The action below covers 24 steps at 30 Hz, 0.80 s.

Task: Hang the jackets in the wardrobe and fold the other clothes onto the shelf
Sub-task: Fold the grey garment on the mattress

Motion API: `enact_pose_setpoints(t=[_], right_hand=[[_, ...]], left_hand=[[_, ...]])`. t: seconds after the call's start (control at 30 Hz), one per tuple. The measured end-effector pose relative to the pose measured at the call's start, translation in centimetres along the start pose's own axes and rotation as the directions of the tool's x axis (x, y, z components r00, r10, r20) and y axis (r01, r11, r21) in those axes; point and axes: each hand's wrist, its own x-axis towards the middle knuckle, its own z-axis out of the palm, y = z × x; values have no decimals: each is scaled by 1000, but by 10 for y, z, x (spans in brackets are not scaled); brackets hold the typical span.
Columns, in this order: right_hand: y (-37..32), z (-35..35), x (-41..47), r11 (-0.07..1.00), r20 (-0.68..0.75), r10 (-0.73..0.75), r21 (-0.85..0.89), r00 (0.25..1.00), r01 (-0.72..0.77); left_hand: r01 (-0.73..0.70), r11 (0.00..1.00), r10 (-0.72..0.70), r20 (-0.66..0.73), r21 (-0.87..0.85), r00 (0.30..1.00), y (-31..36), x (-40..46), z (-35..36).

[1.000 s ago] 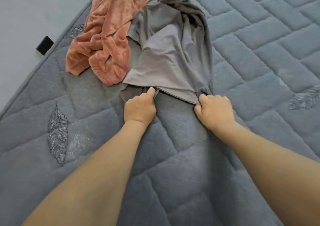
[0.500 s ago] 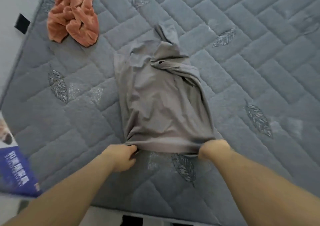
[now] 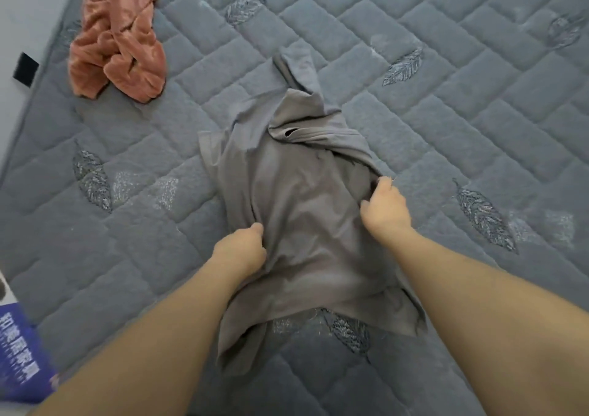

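Head view. A grey garment (image 3: 302, 224) lay spread on the quilted bed (image 3: 446, 129), directly ahead of the person. Its long axis ran away from the person: the near hem lay between the forearms, and the bunched far end, with a twisted fold and a narrow strip, pointed toward the top of the frame.

The left hand (image 3: 242, 251) gripped the garment's left edge, fingers curled into the cloth. The right hand (image 3: 384, 207) pinched a fold at the right edge, slightly farther up the garment than the left hand. Both hands therefore held the garment at mid-length, one on each side, with the cloth between them fairly flat. Neither hand was clearly nearer to the far end, though the right sat a little closer to it.

Judgement: the step in hand appeared to be straightening the garment before folding. The far end remained crumpled and would likely need flattening.

An orange fleece garment (image 3: 118, 43) lay heaped at the far left of the bed, well apart from the hands. A blue printed box (image 3: 19, 358) showed at the lower left edge, off the bed.
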Motion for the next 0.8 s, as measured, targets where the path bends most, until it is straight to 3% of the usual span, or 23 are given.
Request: enact_pose_setpoints(t=[0.03,0.1,0.17,0.2,0.23,0.27,0.3,0.33,0.37,0.4,0.43,0.5,0.57,0.63,0.73,0.8], right_hand=[[0,-1,-2,999,51,-30,-22,998,31],[0,-2,-16,972,270,-46,-210,962,105],[-1,-12,-34,905,578,115,-395,808,155],[-3,-16,-37,867,667,223,-470,711,168],[-5,-20,-37,833,685,287,-523,669,178],[-8,-25,-34,824,653,285,-541,702,170],[-11,-27,-26,840,572,201,-518,795,160],[-16,-27,-18,867,420,74,-475,904,150],[-23,-27,-10,894,237,-53,-421,970,152],[-30,-25,-4,909,84,-168,-371,982,188],[-37,-22,3,898,6,-268,-361,963,252],[-46,-15,10,825,58,-403,-410,914,389],[-49,-1,15,761,165,-445,-448,880,469],[-49,8,14,813,104,-441,-375,892,446],[-54,3,18,971,-71,-236,12,969,237],[-52,-10,27,938,-157,54,347,986,4]], left_hand=[[-67,993,52,145,101,988,1,-3,-3],[-169,923,-5,451,345,893,7,-21,-17],[-249,824,-177,647,510,741,11,-33,-31],[-206,840,-207,647,502,734,9,-32,-36],[-97,906,-178,580,412,795,5,-29,-42],[7,963,-121,411,269,904,-1,-22,-46],[53,990,-70,128,130,989,-7,-12,-53],[59,998,-53,-150,35,987,-12,-2,-61],[51,998,-55,-352,-21,934,-16,8,-66],[31,997,-59,-464,-66,884,-17,20,-69],[21,991,-83,-489,-131,868,-18,32,-73],[51,963,-151,-374,-266,915,-16,55,-75],[104,928,-205,-256,-358,945,-13,69,-69],[112,940,-207,-278,-321,938,-5,74,-63],[-42,986,-22,-374,-161,927,8,72,-67],[-181,930,40,-401,-319,915,10,64,-79]])
